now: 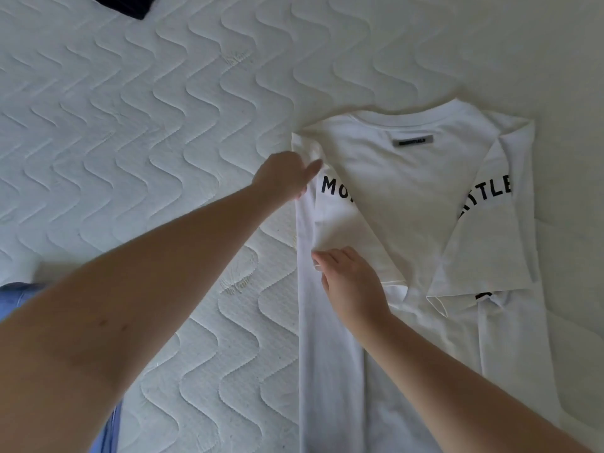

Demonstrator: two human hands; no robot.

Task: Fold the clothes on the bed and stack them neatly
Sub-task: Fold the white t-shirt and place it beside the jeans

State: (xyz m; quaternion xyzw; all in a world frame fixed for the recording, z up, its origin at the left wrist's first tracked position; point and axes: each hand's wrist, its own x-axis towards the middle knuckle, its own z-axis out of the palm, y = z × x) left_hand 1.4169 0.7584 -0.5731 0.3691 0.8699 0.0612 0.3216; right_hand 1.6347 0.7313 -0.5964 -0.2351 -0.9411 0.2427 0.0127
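A white T-shirt (pixel 402 197) with black lettering lies flat on the right half of the mattress, collar away from me. Both its sleeves are folded inward over the body. My left hand (pixel 282 176) is at the shirt's left shoulder edge, thumb on top of the cloth and fingers tucked out of sight at the edge, pinching it. My right hand (pixel 351 284) rests lower on the same left side, fingertips curled and pinching a fold of the fabric just below the folded sleeve.
The quilted white mattress (pixel 147 125) stretches out to the left and beyond the shirt. A dark garment (pixel 122 4) pokes in at the top left edge. Blue cloth (pixel 19 297) shows at the lower left, by my arm.
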